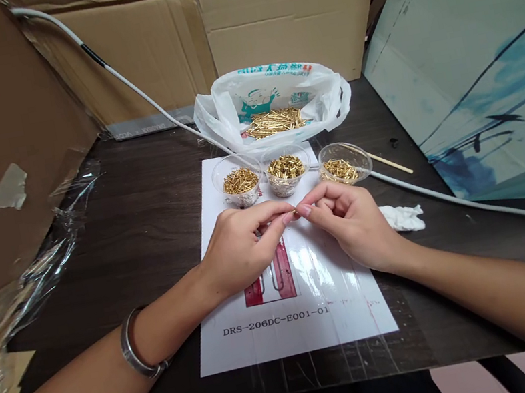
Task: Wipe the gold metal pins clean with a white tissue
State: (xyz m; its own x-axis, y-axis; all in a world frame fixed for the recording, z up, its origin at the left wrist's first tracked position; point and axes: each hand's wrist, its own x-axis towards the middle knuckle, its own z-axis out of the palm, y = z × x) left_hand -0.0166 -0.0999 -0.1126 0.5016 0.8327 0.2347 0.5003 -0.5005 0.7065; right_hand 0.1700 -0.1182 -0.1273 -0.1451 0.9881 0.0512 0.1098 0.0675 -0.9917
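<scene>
My left hand (245,243) and my right hand (350,218) meet fingertip to fingertip above a printed white sheet (292,340). Both are pinched around a tiny gold-coloured piece (294,212), mostly hidden by the fingers. Just beyond them stand three clear cups: the left cup (239,181) and middle cup (284,168) hold small brass pieces, and so does the right cup (342,169), close behind my right fingers. A white plastic bag (218,119) farther back lies open, with long gold pins (276,122) inside.
A white cable (150,108) runs diagonally behind the cups and down to the right. A thin wooden stick (389,163) and crumpled tissue (403,218) lie on the dark table (141,197). Cardboard walls (156,52) enclose the back and left; a painted panel (486,82) stands right.
</scene>
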